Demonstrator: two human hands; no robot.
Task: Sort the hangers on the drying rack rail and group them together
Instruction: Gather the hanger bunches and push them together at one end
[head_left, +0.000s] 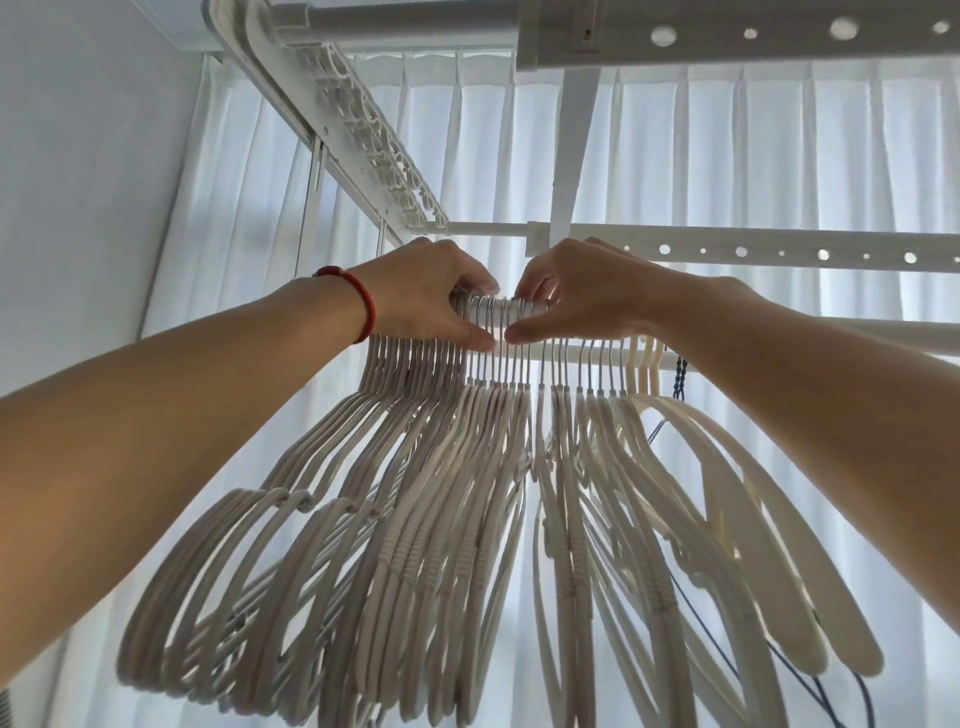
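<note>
Several pale grey and white hangers (415, 519) hang packed side by side from a white drying rack rail (883, 332) overhead. My left hand (421, 291), with a red band at the wrist, grips the hooks of the left bunch on the rail. My right hand (576, 291) pinches the metal hooks (498, 312) just right of it, thumbs nearly touching. A few broader cream hangers (727, 493) hang at the right end of the row. The rail under both hands is hidden.
A second white bar with round holes (779, 254) runs behind the hands, and a wider perforated beam (727, 31) crosses overhead. A clip track (374, 140) slants up to the left. White curtains (727, 156) fill the background. A blue cord (680, 374) dangles at right.
</note>
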